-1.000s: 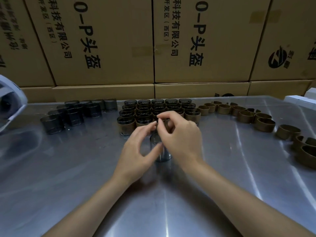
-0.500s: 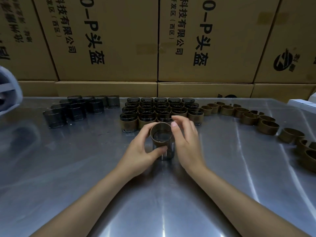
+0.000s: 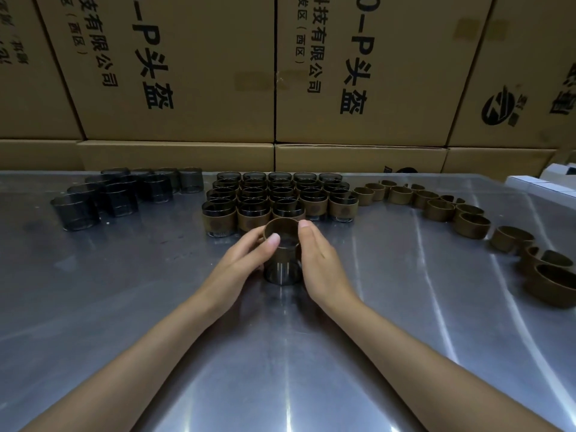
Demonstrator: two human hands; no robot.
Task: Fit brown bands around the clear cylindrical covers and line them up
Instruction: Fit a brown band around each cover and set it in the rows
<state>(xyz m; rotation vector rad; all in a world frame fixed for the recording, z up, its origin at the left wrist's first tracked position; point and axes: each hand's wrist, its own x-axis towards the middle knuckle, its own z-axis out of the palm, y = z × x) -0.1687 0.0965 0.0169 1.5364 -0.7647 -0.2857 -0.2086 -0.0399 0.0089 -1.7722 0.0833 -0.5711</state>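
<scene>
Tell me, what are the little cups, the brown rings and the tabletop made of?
Cups: smoky see-through plastic or glass, since the table shows through them. Brown rings: matte, probably leather-like or card, with no shine. Tabletop: brushed metal, likely steel, with streaky bright reflections.

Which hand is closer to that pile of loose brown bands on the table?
Right. The right hand is beside the banded cover, on the side toward the loose brown bands; the left hand is beyond it.

Steel table, reflective. Upper left: bare clear covers. Upper centre: banded covers in rows. Right: loose brown bands; white boxes far right.
</scene>
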